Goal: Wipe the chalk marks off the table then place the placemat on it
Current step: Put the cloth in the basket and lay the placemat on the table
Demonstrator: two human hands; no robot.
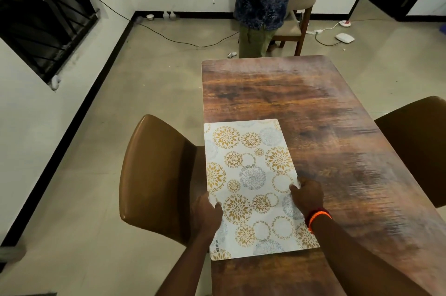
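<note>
A white placemat (251, 182) with gold and grey flower circles lies along the left edge of the brown wooden table (313, 107). My left hand (206, 213) grips the mat's left edge, thumb on top. My right hand (307, 193) holds the mat's right edge, fingers curled over it; an orange and dark band sits on that wrist. The tabletop beyond the mat has a faint pale haze. No cloth is in view.
A brown chair (154, 175) stands tight against the table's left side, another brown chair (417, 141) at the right. A person (263, 3) stands past the far end, holding a dark object. Cables and a beige chair (301, 6) are on the floor behind.
</note>
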